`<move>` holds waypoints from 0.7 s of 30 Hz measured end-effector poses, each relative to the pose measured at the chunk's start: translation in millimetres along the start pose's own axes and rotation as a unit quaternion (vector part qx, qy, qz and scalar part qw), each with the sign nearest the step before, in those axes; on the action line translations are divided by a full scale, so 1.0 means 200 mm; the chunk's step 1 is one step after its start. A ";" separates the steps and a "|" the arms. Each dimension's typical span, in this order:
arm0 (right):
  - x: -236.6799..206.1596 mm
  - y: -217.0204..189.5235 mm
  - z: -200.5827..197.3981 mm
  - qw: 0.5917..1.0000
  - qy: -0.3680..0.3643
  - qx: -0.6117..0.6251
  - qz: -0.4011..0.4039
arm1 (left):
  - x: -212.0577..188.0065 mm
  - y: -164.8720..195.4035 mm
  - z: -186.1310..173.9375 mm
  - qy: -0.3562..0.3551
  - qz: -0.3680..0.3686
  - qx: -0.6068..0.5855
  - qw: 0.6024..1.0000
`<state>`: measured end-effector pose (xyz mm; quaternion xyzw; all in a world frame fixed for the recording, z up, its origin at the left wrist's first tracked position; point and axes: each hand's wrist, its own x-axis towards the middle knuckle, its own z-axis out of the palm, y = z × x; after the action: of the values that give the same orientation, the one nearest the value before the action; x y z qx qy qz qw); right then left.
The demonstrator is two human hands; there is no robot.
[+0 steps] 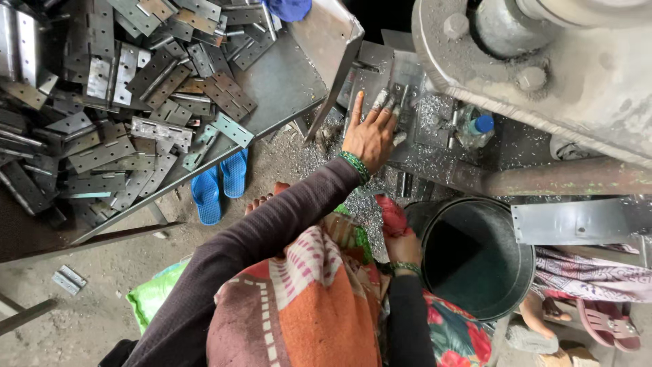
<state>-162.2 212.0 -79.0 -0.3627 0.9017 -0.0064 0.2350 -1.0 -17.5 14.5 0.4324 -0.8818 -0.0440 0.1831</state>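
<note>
Nearest, a woven shawl (305, 306) in orange, pink and cream stripes covers the lap, with a flowered cloth beside it. Just above, the right hand (401, 248) is curled shut around a wad of red cloth (392, 214), a beaded green bangle at its wrist, right against the rim of a round, dark metal bucket (475, 258) whose inside looks dull and smooth. Beyond the bucket, a flat grey steel plate (577, 221) juts in from the right.

Further out, the left hand (370, 136) stretches forward in a dark ribbed sleeve, green bangles at the wrist. It lies open and flat, fingers spread, pressing on a small steel hinge (401, 112) that rests on the machine bed (435, 160); it grips nothing. Bright metal shavings litter that bed and the floor beneath. A clear plastic bottle (474, 128) with a blue cap stands just right of the hand.

On the dusty floor to the left lie blue slippers (221, 183). Past them, a sloping steel tray (285, 81) holds a jumbled heap of flat, punched hinges (129, 88), grey and partly rusted. Farthest right, a heavy, gritty machine casting (543, 61) with bolt heads looms overhead.
</note>
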 end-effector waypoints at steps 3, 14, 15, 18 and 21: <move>0.05 0.01 0.12 1.000 0.003 0.015 -0.004 | -0.06 0.00 -0.03 -0.058 -0.017 -0.048 0.997; 0.00 0.06 -0.14 0.999 -0.024 -0.038 -0.015 | 0.04 -0.05 0.00 -0.054 -0.020 0.007 0.998; -0.02 0.04 -0.12 1.000 -0.014 -0.013 -0.021 | 0.05 -0.05 0.01 -0.081 -0.028 0.010 0.996; -0.06 0.00 -0.04 1.000 0.011 -0.001 0.006 | 0.06 -0.05 0.03 -0.036 -0.008 0.050 0.998; -0.06 -0.03 0.01 1.000 0.018 -0.007 0.013 | 0.04 -0.04 0.04 -0.073 0.001 0.049 0.996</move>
<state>-149.5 216.1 -73.9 -0.3523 0.9105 -0.0035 0.2164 -2.8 -29.9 7.8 0.4359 -0.8942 -0.0323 0.0966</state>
